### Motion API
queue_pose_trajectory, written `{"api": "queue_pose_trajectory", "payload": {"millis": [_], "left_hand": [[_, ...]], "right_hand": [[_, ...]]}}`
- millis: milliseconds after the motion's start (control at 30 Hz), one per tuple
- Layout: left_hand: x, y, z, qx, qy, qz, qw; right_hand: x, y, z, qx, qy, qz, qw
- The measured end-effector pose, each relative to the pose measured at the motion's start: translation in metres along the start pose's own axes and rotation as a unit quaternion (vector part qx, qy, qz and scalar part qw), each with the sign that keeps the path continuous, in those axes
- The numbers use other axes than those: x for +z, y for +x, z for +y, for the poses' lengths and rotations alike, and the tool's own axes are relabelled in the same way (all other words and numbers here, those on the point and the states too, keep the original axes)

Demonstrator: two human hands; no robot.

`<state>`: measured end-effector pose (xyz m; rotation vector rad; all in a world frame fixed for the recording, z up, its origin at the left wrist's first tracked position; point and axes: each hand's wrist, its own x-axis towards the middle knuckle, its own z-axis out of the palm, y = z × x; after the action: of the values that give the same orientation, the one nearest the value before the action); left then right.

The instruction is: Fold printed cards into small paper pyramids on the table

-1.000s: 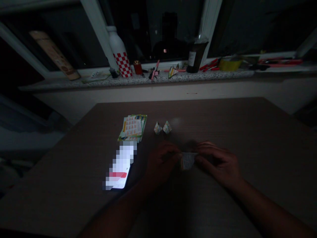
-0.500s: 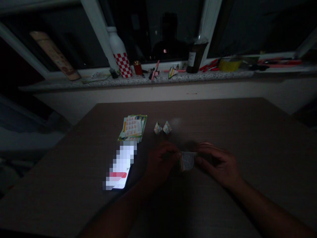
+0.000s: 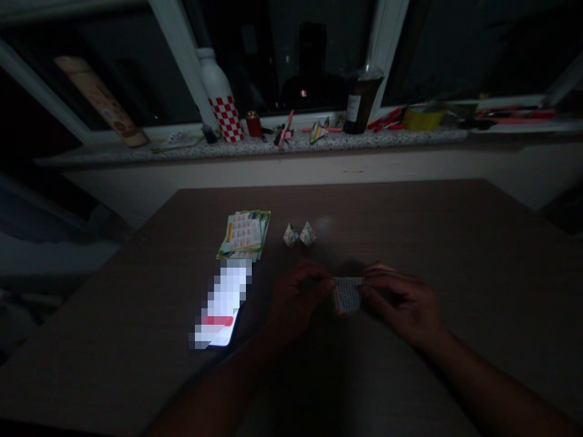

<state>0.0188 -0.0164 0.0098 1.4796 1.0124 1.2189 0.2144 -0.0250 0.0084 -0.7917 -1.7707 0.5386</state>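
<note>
A small piece of printed paper (image 3: 348,295) is held upright just above the table, its lines of text facing me. My left hand (image 3: 298,297) pinches its upper left corner between thumb and finger. At the opposite edge, the thumb and fingertips of my right hand (image 3: 403,298) close on the upper right corner. Beyond my left hand stand two small folded paper shapes, one on the left (image 3: 290,235) and one on the right (image 3: 307,234), side by side. Dim light hides the lower fingers of both hands.
Left of my hands lies a lit phone (image 3: 223,303), below a stack of printed sheets (image 3: 245,235) on the brown table (image 3: 410,224). On the granite windowsill (image 3: 296,144) stand a red-checked white bottle (image 3: 221,97), a dark bag (image 3: 358,106) and a yellow tape roll (image 3: 423,119).
My right fingers have moved slightly left and closed on the paper's right corner. The paper faces me a little flatter. My left hand keeps its pinch.
</note>
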Motion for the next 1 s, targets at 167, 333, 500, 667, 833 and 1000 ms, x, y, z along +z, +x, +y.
{"api": "queue_pose_trajectory", "payload": {"millis": [167, 333, 500, 667, 833, 1000], "left_hand": [[-0.0016, 0.0009, 0.0007, -0.015, 0.009, 0.014, 1.0], [-0.0018, 0.0012, 0.0002, -0.027, 0.004, 0.02, 0.999], [0.0003, 0.0012, 0.0028, -0.051, -0.013, 0.018, 0.998], [-0.0002, 0.0019, 0.0069, -0.053, -0.014, 0.03, 0.998], [-0.0005, 0.003, 0.0056, -0.063, -0.03, 0.031, 0.997], [0.0015, 0.0025, 0.0061, -0.09, -0.05, 0.041, 0.994]], "right_hand": [[0.0009, 0.0001, 0.0031, 0.008, 0.014, -0.008, 1.0], [0.0003, 0.0005, 0.0029, 0.001, 0.013, -0.011, 1.0], [0.0011, 0.0018, 0.0015, 0.013, 0.008, -0.016, 1.0], [0.0014, 0.0014, 0.002, 0.021, 0.017, -0.027, 0.999], [0.0013, 0.003, 0.0003, 0.015, 0.02, -0.038, 0.999], [0.0012, 0.0032, -0.0009, 0.007, 0.009, -0.036, 0.999]]}}
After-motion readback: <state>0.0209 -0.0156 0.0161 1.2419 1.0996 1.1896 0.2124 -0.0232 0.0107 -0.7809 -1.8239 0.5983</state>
